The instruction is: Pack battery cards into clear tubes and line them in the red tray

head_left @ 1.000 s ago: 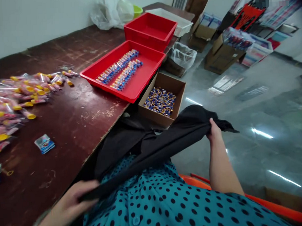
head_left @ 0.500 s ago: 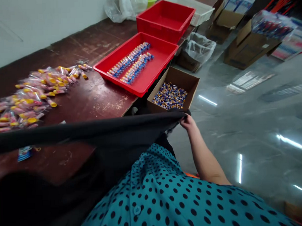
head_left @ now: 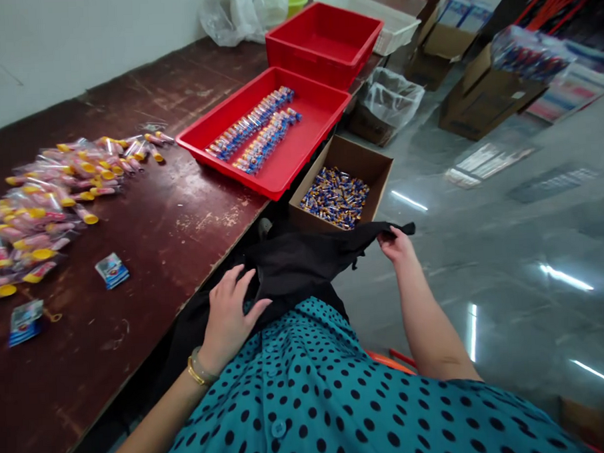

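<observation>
My left hand (head_left: 229, 314) lies flat, fingers spread, on the crumpled black cloth (head_left: 296, 270) in my lap by the dark wooden table (head_left: 148, 253). My right hand (head_left: 397, 244) pinches its far edge, near the cardboard box of blue-and-gold batteries (head_left: 337, 197).

Left hand (head_left: 230, 314) lies flat, palm down, fingers spread, wrist bent near the torso. Right arm reaches forward, nearly straight; right hand (head_left: 395, 244) pinched closed, thumb against fingertips.
</observation>
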`<move>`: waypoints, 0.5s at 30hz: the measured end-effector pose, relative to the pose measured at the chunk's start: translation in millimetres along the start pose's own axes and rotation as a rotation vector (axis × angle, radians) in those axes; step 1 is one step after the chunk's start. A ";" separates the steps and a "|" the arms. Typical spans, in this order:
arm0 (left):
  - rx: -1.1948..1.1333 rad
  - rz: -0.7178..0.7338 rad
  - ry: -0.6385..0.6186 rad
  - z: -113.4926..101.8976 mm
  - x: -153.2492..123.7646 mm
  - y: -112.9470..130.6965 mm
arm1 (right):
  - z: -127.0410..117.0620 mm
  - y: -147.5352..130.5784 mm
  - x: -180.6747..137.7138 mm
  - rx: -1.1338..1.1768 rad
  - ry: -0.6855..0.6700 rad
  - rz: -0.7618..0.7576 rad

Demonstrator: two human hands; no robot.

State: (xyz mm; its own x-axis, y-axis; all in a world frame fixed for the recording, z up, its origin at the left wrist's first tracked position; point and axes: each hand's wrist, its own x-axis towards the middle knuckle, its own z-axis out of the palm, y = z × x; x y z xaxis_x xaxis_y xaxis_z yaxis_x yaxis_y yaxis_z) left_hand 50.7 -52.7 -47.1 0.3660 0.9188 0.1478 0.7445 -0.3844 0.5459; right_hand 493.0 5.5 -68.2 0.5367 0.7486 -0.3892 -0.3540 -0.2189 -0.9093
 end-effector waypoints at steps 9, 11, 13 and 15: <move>-0.583 0.160 -0.182 80.1 103.0 69.5 | 98.2 35.9 -127.9 -0.051 -0.624 0.170; -0.609 0.147 -0.246 67.7 99.1 43.6 | 80.3 41.6 -138.8 -0.167 -0.675 0.133; -0.582 0.102 -0.270 40.3 74.8 14.3 | 49.2 50.6 -139.9 -0.401 -0.554 0.077; -0.530 0.001 -0.261 8.2 39.7 -8.0 | 19.1 61.4 -141.6 -0.617 -0.414 0.039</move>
State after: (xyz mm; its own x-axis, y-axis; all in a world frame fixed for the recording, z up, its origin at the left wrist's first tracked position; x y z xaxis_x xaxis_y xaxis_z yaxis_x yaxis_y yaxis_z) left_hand 63.9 -13.9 -52.3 0.5418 0.8402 -0.0226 0.3883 -0.2263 0.8933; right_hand 380.7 -102.0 -66.1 0.1567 0.8810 -0.4464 0.1927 -0.4705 -0.8611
